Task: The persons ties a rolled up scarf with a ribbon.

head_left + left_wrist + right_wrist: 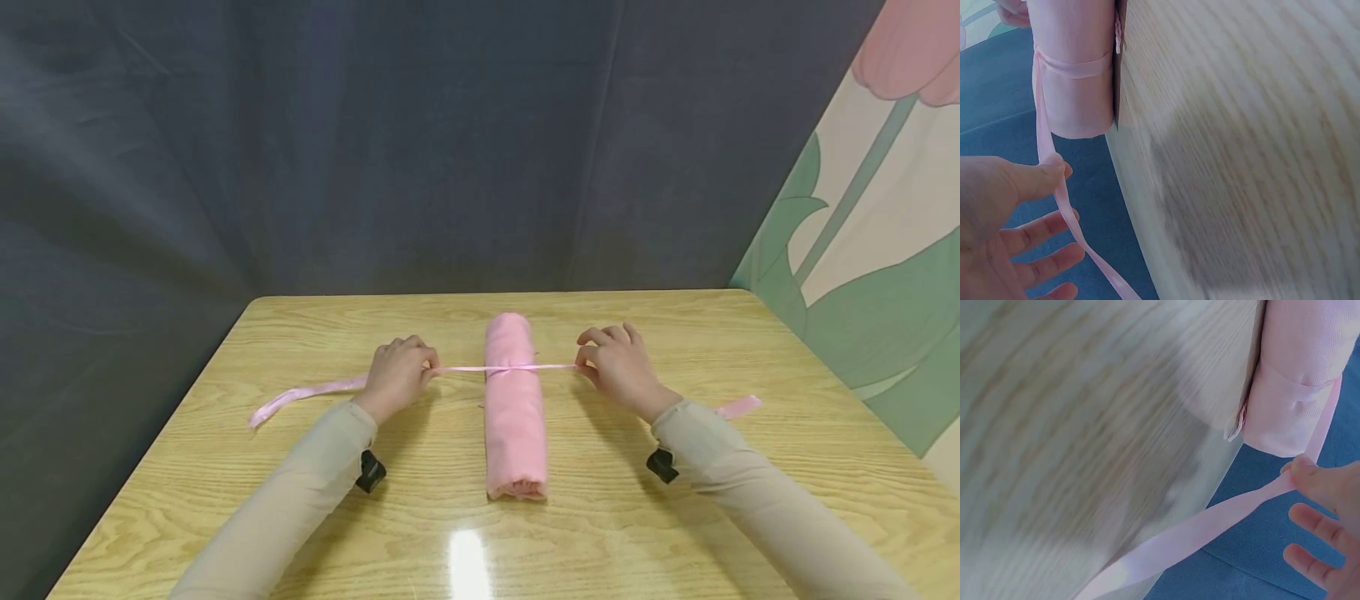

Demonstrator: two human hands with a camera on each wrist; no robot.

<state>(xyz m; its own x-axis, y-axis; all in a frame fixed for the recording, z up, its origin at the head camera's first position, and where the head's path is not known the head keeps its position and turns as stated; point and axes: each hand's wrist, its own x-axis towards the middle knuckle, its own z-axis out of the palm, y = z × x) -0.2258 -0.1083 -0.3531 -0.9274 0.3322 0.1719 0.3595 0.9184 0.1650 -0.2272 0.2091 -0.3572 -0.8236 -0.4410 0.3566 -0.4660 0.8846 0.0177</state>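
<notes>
A rolled pink cloth [515, 433] lies lengthwise on the table, with a pink ribbon [465, 368] wrapped round it toward its far end. To the left of the roll, my left hand [399, 375] pinches one end of the ribbon between thumb and index finger. On the opposite side my right hand [621, 367] pinches the other end. Between the hands the ribbon runs straight and taut, crossing on top of the roll. In the left wrist view the ribbon [1044, 128] leads from the roll to the thumb; the other fingers are spread apart.
The wood-patterned table [300, 517] carries the ribbon's loose tails, one trailing left, one right behind the right wrist. A dark curtain [420, 150] hangs behind the far edge. A wall painted with a tulip [892, 208] stands at the right.
</notes>
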